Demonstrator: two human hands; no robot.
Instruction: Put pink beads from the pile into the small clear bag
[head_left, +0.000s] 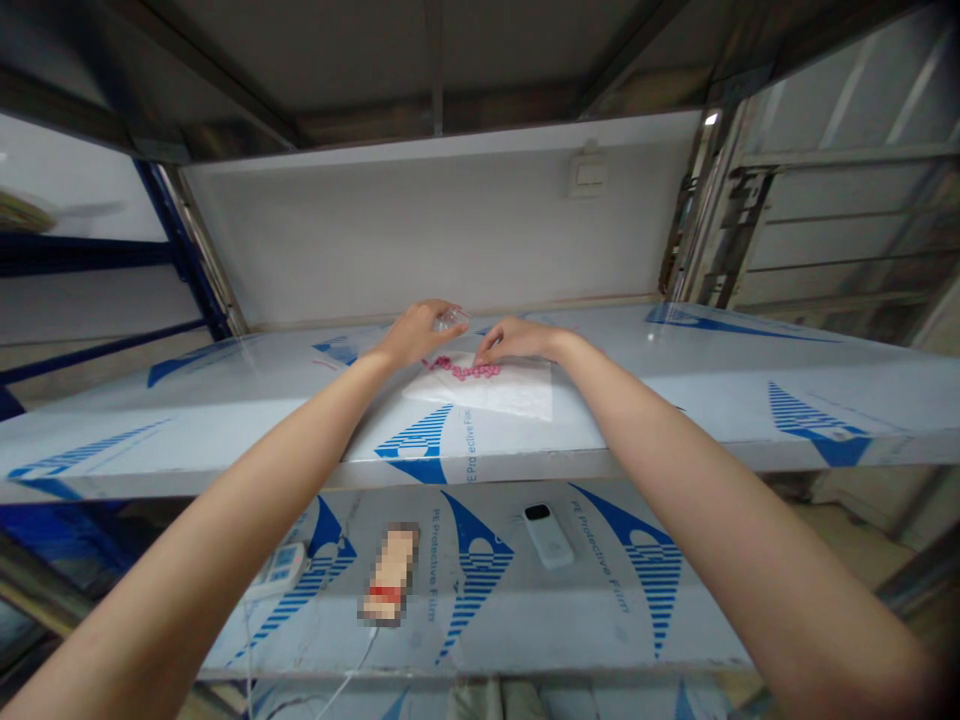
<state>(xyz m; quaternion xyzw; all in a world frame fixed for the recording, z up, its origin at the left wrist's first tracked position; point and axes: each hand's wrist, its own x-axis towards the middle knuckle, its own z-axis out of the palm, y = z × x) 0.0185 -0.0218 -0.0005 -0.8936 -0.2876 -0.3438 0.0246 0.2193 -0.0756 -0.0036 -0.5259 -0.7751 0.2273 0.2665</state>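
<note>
Small pink bead-like pieces point(469, 372) lie in a wavy row on a white sheet point(529, 398) on the upper shelf. My left hand point(414, 335), at the row's far left, curls around a small clear plastic container point(451, 320) and holds it tilted just above the shelf. What is inside it is too small to tell. Coming in from the right, my right hand point(517, 340) has its fingertips pinched together, pointing down at the right half of the pink row. Whether a piece sits between those fingertips cannot be made out.
The film-covered metal shelf point(697, 400) has a front edge below my forearms. On the lower shelf are a white phone-like device point(549, 536), a blurred-out device on a cable point(390, 575) and a white box point(279, 570). A metal shelf point(360, 85) hangs overhead.
</note>
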